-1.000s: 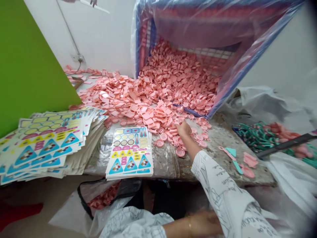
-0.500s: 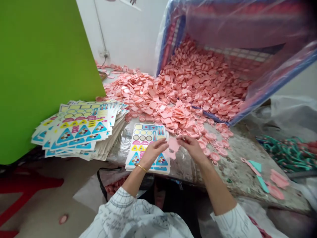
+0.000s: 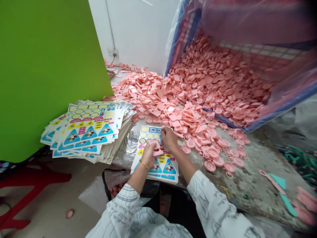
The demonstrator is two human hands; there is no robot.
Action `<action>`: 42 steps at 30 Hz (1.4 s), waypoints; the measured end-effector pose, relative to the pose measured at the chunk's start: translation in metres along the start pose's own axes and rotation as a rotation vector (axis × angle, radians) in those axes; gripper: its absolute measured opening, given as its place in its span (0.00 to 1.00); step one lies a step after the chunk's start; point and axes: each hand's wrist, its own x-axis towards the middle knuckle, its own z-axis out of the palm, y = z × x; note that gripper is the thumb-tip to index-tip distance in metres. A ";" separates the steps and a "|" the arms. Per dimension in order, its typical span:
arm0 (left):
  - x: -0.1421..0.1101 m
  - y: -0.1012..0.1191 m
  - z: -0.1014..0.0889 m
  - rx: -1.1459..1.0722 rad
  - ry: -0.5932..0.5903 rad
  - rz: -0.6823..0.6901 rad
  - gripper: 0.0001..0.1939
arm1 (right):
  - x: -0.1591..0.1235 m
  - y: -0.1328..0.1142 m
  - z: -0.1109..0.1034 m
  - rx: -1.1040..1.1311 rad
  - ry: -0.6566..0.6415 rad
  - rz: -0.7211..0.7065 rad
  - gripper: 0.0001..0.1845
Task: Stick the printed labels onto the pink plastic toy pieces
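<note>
Over a printed sticker sheet [image 3: 169, 168] on the surface [image 3: 250, 195], 2 bare hands are brought close together. A pink plastic piece [image 3: 155, 147] is clamped in the grip of the left hand [image 3: 148, 155], whose wrist is circled by a gold bangle [image 3: 144, 164]. The fingertips [image 3: 163, 131] of the right hand [image 3: 169, 137] are drawn together at the sheet's top edge, though whether anything is pinched there cannot be told. The work in hand is judged to be centred on that sheet, with the piece held just above it; a steady hold and exact placing seem to be called for. To the left, a fanned stack of sticker sheets [image 3: 86, 127] is laid beside a green board [image 3: 47, 76]. Behind the hands, a heap of pink plastic pieces [image 3: 218, 82] is spilled from a plastic-lined crate [image 3: 183, 29], and round pink pieces [image 3: 210, 166] are scattered near the right hand. Teal strips [image 3: 277, 180] are lying further right.
</note>
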 end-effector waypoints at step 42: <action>0.005 -0.002 -0.009 -0.001 -0.063 -0.065 0.16 | 0.034 -0.015 -0.046 0.647 0.191 0.053 0.24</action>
